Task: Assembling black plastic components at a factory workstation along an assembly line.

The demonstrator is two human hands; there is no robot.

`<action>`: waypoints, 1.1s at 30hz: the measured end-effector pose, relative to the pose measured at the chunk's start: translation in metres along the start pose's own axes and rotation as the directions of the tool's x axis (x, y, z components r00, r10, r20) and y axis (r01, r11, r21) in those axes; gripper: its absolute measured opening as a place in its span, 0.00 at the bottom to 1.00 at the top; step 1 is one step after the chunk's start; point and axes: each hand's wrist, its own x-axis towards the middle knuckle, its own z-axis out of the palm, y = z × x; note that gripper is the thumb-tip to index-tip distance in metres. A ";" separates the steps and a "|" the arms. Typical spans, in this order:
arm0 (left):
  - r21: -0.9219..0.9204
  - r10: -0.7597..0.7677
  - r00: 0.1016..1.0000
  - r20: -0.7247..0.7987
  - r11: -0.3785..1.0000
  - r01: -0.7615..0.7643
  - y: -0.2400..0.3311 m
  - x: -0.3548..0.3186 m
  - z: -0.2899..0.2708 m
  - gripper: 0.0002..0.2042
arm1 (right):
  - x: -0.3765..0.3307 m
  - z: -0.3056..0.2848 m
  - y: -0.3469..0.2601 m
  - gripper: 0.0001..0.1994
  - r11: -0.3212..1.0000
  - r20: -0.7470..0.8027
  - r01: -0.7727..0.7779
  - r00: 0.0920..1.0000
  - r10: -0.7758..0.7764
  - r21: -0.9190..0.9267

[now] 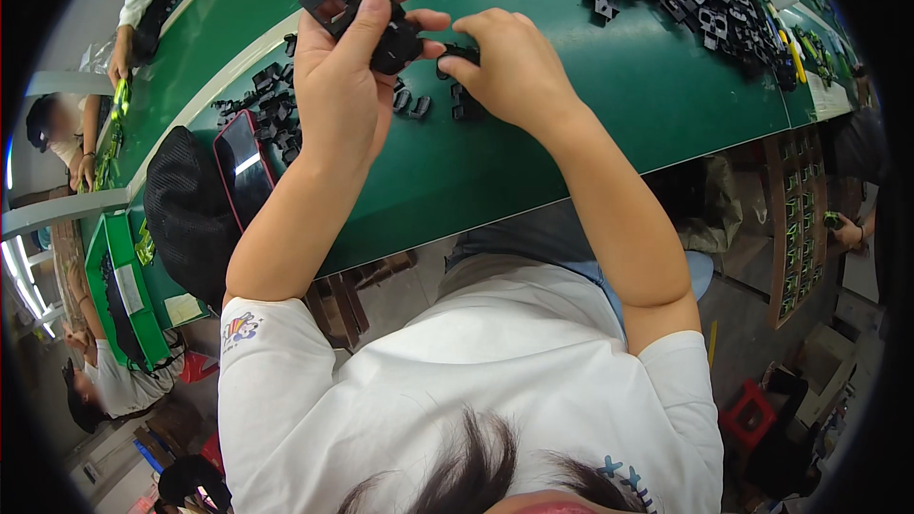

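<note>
Right now your left hand (341, 76) is closed around a black plastic housing (394, 49), thumb pressed on it and fingers behind, raised above the green tabletop (419, 186). Your right hand (519, 71) is half curled just beside it, its thumb against a small black piece (457, 52); you can't tell from this view whether that piece is gripped. A few loose clips (411, 103) lie below, between your forearms. Left of your left forearm are a pile of small black parts (271, 95) and a red-edged phone (246, 169); a larger heap of black parts (681, 0) lies at far right.
</note>
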 end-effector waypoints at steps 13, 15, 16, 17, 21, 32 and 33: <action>0.279 -0.397 0.892 0.217 0.901 0.333 -0.058 -0.051 0.010 0.12 | -0.046 -0.053 0.066 0.17 0.649 0.014 -0.341 0.891 0.454 0.681; 0.314 -0.407 0.870 0.280 0.895 0.318 -0.063 -0.053 0.011 0.14 | -0.052 -0.057 0.072 0.17 0.641 0.016 -0.360 0.879 0.476 0.678; 0.306 -0.409 0.867 0.285 0.896 0.322 -0.064 -0.052 0.011 0.15 | -0.054 -0.058 0.075 0.17 0.615 0.005 -0.338 0.879 0.477 0.713; 0.308 -0.414 0.864 0.287 0.894 0.326 -0.065 -0.051 0.010 0.15 | -0.055 -0.058 0.077 0.16 0.587 -0.006 -0.312 0.880 0.476 0.747; 0.315 -0.432 0.857 0.281 0.885 0.342 -0.065 -0.052 0.011 0.16 | -0.054 -0.055 0.076 0.13 0.599 -0.047 -0.325 0.853 0.520 0.732; 0.320 -0.527 0.802 0.281 0.839 0.440 -0.058 -0.050 0.008 0.15 | -0.048 -0.072 0.090 0.09 0.973 -0.079 0.219 0.971 -0.225 -0.079; 0.263 -0.515 0.813 0.272 0.852 0.452 -0.059 -0.050 0.008 0.15 | -0.049 -0.073 0.091 0.08 0.971 -0.062 0.203 0.975 -0.212 -0.129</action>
